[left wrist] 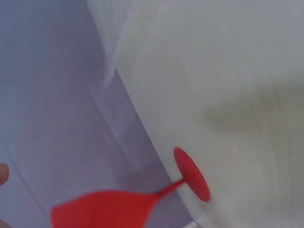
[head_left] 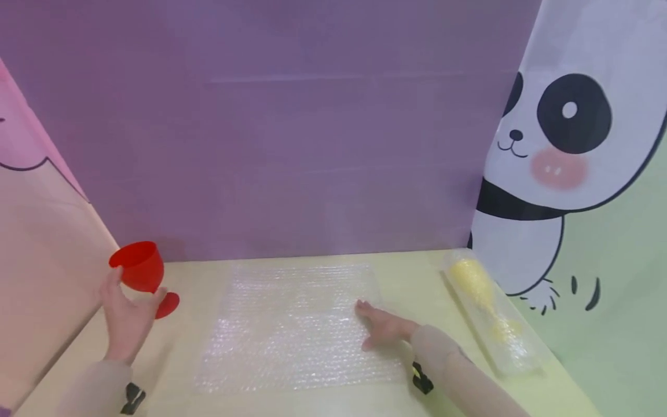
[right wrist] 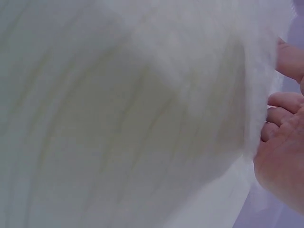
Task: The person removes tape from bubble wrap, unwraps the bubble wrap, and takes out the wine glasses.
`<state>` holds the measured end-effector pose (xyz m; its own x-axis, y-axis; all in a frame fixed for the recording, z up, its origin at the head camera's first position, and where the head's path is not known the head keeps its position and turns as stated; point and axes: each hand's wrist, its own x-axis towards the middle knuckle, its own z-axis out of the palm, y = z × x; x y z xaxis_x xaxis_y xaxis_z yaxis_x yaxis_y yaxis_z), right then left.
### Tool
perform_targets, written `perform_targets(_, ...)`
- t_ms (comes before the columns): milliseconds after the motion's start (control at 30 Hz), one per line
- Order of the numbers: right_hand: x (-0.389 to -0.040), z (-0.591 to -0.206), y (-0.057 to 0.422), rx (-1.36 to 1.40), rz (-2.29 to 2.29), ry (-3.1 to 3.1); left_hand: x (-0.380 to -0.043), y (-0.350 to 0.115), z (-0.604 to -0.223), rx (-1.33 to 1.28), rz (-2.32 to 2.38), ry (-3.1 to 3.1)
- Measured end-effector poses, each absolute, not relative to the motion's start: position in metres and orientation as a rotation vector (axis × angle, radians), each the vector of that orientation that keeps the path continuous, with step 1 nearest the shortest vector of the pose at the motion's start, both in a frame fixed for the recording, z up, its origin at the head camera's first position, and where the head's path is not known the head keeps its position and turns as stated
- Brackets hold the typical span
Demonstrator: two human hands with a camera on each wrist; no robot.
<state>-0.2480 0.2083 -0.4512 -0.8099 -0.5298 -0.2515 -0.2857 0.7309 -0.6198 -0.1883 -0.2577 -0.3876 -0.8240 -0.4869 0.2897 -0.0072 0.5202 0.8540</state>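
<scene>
In the head view my left hand (head_left: 127,317) holds a red goblet (head_left: 146,275) at the left of the table. Its mouth leans to the upper left, and the round foot (left wrist: 191,175) shows in the left wrist view. A sheet of clear bubble wrap (head_left: 292,330) lies flat in the middle of the table. My right hand (head_left: 387,328) reaches over the right side of that sheet with fingers extended. In the right wrist view the wrap's edge (right wrist: 256,95) partly hides the fingertips, so their exact contact is unclear.
At the right of the table (head_left: 422,278) lies a yellow goblet-shaped thing (head_left: 476,284) rolled in bubble wrap. A purple panel (head_left: 312,145) stands along the back edge. Printed sheets with a panda (head_left: 547,133) and a pink figure flank the table.
</scene>
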Motion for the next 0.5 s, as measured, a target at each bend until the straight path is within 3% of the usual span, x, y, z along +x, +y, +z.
perform_targets(500, -0.247, -0.445, 0.209, -0.702, -0.678, 2.538, -0.171, -0.18, -0.418, -0.608, -0.733, -3.018)
